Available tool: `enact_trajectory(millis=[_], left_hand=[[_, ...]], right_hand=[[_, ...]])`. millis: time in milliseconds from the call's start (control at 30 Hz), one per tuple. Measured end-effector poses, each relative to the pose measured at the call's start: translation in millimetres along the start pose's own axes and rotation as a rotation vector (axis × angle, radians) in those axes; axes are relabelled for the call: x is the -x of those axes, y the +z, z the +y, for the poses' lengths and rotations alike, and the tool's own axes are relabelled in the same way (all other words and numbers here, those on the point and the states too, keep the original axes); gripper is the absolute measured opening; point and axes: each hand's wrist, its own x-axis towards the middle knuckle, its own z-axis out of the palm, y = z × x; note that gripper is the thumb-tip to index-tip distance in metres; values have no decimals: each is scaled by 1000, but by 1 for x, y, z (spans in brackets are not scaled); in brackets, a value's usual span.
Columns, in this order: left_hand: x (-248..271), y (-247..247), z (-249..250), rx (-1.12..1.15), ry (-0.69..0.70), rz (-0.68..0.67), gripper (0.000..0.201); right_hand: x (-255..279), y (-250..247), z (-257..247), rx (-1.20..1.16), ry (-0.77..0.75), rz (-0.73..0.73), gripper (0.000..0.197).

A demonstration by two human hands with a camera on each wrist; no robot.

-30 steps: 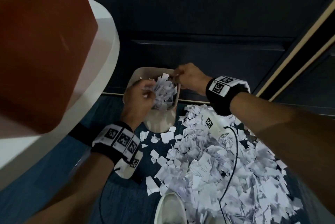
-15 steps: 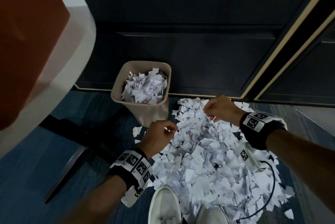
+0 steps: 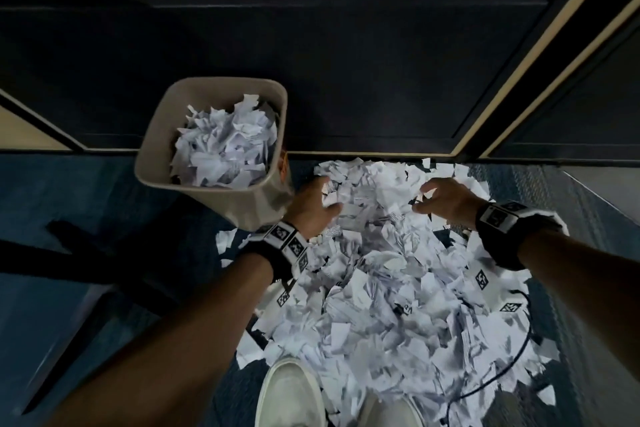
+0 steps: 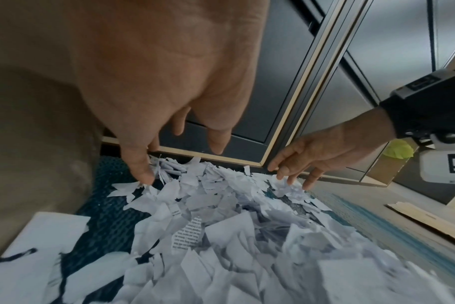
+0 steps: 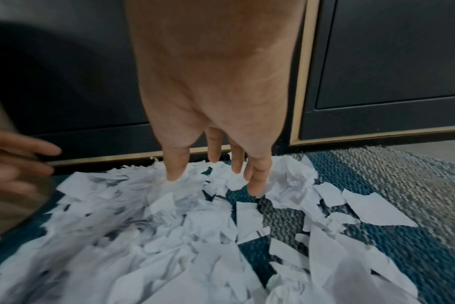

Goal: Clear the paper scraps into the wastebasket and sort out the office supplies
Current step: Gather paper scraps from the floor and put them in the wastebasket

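Both hands reach down with fingers spread and empty at the far edge of the paper scraps (image 3: 381, 288), a heap on the carpet (image 3: 86, 288) just right of the wastebasket (image 3: 214, 87), which is already well filled. The left hand (image 3: 313, 208) is beside the basket's wall; the right hand (image 3: 446, 200) touches the scraps near the cabinet base (image 3: 363, 153). The step looks like gathering another load. Next, the hands likely need to sweep together, clamp a bunch, and lift it over the rim.
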Motion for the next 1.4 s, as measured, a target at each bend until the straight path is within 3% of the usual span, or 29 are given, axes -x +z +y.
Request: enact_trajectory(millis=[200,367,467,667,767,833,933,1067,1167,1400], left_hand=[[-54,15,2,-104,-104,54,85],[-75,30,-19,-173,-160,36,96],[-75,38,-23,-199,-109,3,89],[-58,54,-8,-202,-26,-25,44],[-44,51,-3,-210,-9,-6,29],[-37,46,-4,-161,-14,15,23],[-23,35,-3,-78,-8,89,24],[-2,11,13,13,46,152,29],[15,-10,29,44,115,214,27],[60,-59,69,132,267,342,21]], right_hand=[[-42,-4,25,62,62,77,100],[-60,14,15,39,113,27,119],[-59,33,-10,157,55,14,112],[-38,74,-56,152,-205,-32,66],[-30,77,-57,112,-209,-84,55],[-24,71,-54,54,-171,-74,58],[-17,53,-47,-75,-138,-62,66],[-3,26,-42,-270,-143,-25,54],[19,3,-51,-385,-215,-30,36],[69,-47,-91,-547,-387,-10,39]])
